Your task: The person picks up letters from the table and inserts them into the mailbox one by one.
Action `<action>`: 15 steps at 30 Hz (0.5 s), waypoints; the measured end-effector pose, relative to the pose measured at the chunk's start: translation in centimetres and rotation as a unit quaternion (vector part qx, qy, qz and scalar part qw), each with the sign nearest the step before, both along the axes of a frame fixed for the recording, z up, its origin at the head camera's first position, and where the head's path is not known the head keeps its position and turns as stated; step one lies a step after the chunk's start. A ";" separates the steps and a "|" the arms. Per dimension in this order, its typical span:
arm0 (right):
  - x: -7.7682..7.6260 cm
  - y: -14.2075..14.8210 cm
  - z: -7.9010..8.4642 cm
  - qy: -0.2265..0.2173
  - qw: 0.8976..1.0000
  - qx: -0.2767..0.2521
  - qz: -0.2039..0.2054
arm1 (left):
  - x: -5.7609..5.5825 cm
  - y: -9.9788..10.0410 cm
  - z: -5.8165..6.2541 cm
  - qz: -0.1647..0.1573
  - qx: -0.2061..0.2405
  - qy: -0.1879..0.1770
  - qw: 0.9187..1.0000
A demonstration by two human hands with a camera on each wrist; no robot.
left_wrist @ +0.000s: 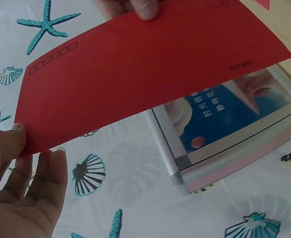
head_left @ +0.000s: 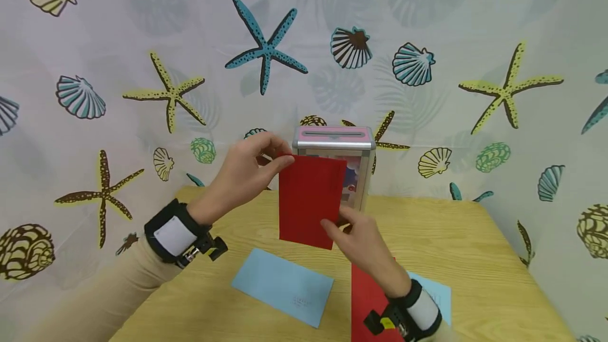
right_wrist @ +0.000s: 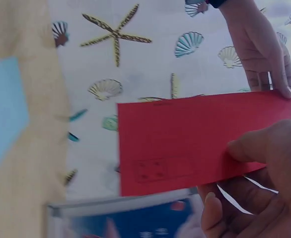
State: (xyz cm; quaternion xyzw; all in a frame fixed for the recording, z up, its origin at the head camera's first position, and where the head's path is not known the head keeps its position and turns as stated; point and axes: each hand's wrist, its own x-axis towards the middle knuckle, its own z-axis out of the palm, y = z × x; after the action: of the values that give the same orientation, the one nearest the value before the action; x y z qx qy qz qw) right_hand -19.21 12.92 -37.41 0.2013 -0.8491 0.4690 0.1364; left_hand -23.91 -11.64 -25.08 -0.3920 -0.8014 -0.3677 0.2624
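Note:
A red envelope (head_left: 309,199) is held up before the box, tilted, over the table. My left hand (head_left: 254,168) pinches its upper left corner between thumb and fingers. Lower down, my right hand (head_left: 358,234) grips the envelope's right edge, thumb on the near face. The right wrist view shows the envelope (right_wrist: 170,139) with a printed stamp frame, my right thumb (right_wrist: 254,144) lying over it. Behind stands a box (head_left: 334,139) with a pink top, a slot and silver edges; the envelope covers much of its picture front.
On the wooden table (head_left: 427,236) a light blue envelope (head_left: 285,284) lies at the front left. Another red envelope (head_left: 368,300) and a light blue one (head_left: 439,292) lie partly under my right arm. A cloth (head_left: 332,88) with shells and starfish hangs behind.

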 end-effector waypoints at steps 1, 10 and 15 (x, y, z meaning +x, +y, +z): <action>-0.4 0.4 0.9 0.021 1.000 0.002 -0.001 | -0.2 0.2 0.3 -0.001 0.002 0.021 1.000; -3.6 3.1 8.2 0.136 0.989 0.056 0.007 | -1.3 1.8 4.9 0.005 0.056 0.124 0.991; -5.4 4.1 9.9 0.147 0.985 0.091 0.005 | -1.9 2.2 7.6 0.024 0.103 0.126 0.986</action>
State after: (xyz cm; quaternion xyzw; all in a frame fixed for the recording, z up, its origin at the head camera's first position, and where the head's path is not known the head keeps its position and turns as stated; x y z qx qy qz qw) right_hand -24.64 17.07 -27.52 0.2843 -0.8576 0.3560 0.2386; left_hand -25.82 -9.39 -17.51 -0.3865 -0.7289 -0.3895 0.4094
